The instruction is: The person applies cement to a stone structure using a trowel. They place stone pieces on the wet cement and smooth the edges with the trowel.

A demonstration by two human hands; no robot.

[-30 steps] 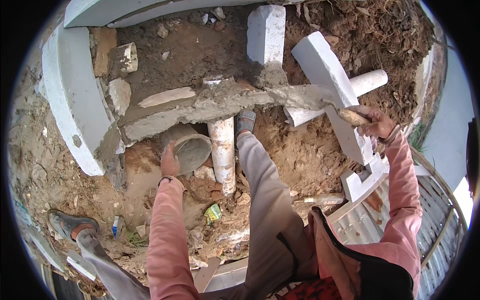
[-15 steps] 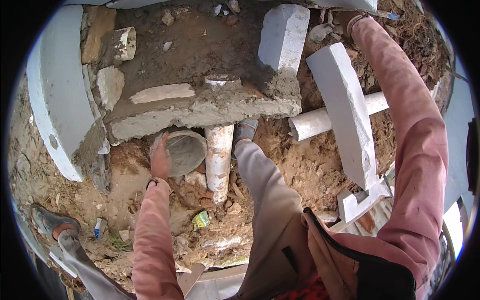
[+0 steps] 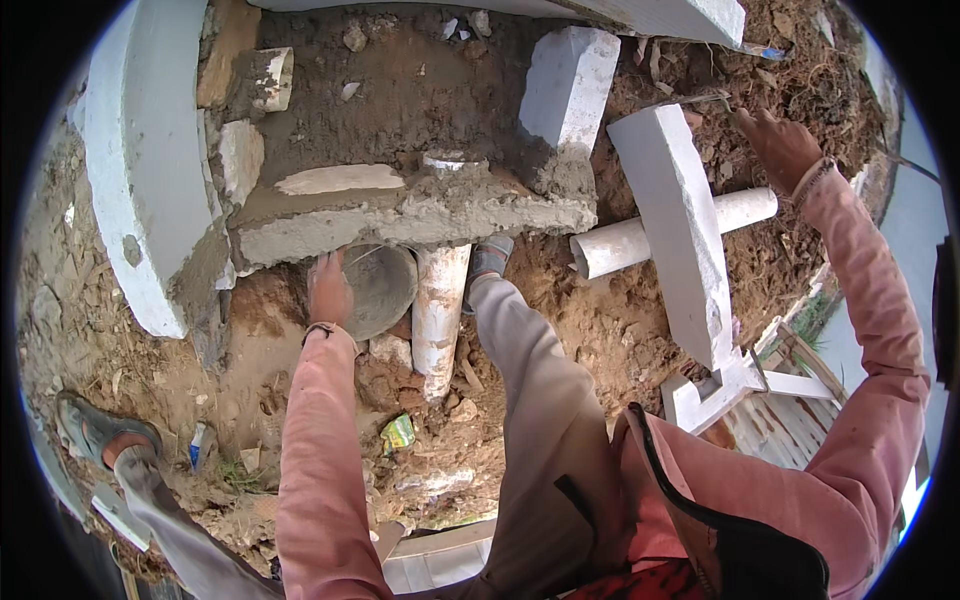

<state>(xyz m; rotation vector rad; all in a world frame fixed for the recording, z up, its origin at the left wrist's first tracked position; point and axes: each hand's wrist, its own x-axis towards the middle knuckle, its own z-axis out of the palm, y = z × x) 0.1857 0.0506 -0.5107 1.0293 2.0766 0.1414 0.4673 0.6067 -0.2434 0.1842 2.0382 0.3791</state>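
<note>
My left hand (image 3: 330, 295) grips the rim of a round, mortar-stained grey bucket (image 3: 380, 292), which sits partly under a rough mortar-covered beam (image 3: 410, 222). Beside the bucket a stained white pipe (image 3: 440, 320) runs down from the beam toward my shoe. My right hand (image 3: 775, 150), fingers curled, holds a trowel (image 3: 705, 98), seen almost edge-on, over the soil just beyond a loose white block (image 3: 670, 240). That block lies across a second white pipe (image 3: 745, 208).
A long painted slab (image 3: 140, 170) stands at the left, with another white block (image 3: 565, 85) behind the beam. My feet (image 3: 95, 430) are on uneven dirt with rubble and litter. A white angled piece (image 3: 690, 405) and corrugated sheeting (image 3: 780, 435) lie at lower right.
My right hand swung with the trowel from over the beam to the far upper right, then came partway back down. My left hand and the bucket shifted slightly upward.
</note>
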